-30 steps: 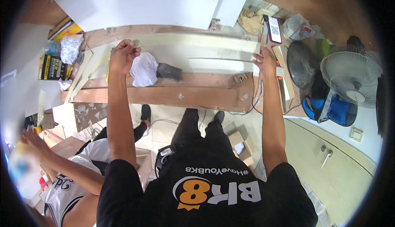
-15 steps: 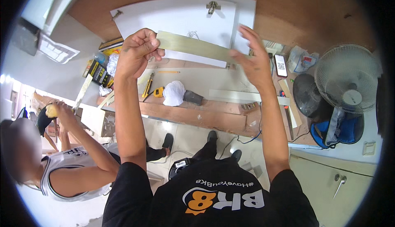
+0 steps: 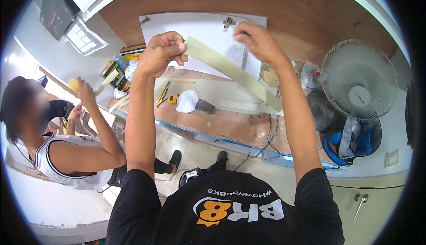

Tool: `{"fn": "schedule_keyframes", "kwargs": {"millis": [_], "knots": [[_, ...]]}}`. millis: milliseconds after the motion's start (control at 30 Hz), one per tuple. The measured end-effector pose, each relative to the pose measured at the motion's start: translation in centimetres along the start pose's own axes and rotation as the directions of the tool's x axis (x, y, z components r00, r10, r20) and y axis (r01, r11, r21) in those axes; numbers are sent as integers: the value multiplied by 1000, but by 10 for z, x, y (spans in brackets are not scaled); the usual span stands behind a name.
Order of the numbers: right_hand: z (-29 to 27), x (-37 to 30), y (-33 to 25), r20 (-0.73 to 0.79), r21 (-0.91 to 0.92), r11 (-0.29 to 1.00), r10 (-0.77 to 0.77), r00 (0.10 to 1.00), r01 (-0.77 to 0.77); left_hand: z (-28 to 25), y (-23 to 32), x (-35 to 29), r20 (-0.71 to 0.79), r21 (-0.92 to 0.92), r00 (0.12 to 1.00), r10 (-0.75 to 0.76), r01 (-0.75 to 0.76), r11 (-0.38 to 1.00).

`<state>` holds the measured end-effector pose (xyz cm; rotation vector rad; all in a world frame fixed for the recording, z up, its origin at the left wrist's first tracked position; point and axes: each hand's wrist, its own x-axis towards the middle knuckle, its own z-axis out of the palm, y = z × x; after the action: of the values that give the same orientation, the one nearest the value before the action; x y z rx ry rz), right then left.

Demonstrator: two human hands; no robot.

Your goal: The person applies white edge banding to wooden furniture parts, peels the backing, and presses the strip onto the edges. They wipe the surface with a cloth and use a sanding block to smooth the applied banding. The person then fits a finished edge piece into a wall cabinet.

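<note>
My left hand [image 3: 165,54] pinches one end of a pale greenish-beige flexible strip [image 3: 225,69] between thumb and fingers. The strip slopes down to the right, its far end passing near my right forearm. Raised above the strip and apart from it, my right hand [image 3: 255,41] has its fingers curled together. It is slightly blurred, and whatever may be between the fingertips is hidden. Behind both hands leans a white panel [image 3: 191,29] with a metal hinge [image 3: 228,22]. Below the strip lie a utility knife [image 3: 163,92], a yellow tape measure [image 3: 172,99] and a white cloth [image 3: 187,101].
Another pale strip [image 3: 242,106] and a dark block [image 3: 205,106] lie on the bench. A fan [image 3: 358,78] and a blue bag [image 3: 335,145] stand at the right. On the left, a co-worker [image 3: 84,156] holds something yellow. Cables [image 3: 262,149] hang over the front edge.
My right hand has moved up and left, away from the strip, and its spread fingers have curled in. The strip's right end now hangs lower. My view has shifted slightly.
</note>
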<state>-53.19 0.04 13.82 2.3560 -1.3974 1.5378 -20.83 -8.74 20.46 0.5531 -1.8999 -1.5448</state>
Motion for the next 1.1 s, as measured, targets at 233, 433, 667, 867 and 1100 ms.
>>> {"fn": "schedule_keyframes", "kwargs": {"millis": [233, 433, 667, 867, 1100], "knots": [[-34, -75, 64, 139, -351, 852, 457, 878, -388, -33, 0, -30, -28, -57, 999, 28, -30, 998], [-43, -160, 37, 643, 549, 414, 345, 684, -726, -74, 13, -47, 49, -117, 996, 77, -71, 991], [-31, -209, 41, 690, 549, 394, 283, 666, -737, -119, 21, -48, -39, -58, 999, 29, -31, 998], [-41, -260, 96, 619, 495, 395, 465, 633, -774, -152, 21, -58, -33, -78, 999, 12, -15, 997], [-10, -300, 145, -205, -260, 535, 783, 587, -804, -161, 5, -72, -275, -235, 961, 14, -81, 969]]}}
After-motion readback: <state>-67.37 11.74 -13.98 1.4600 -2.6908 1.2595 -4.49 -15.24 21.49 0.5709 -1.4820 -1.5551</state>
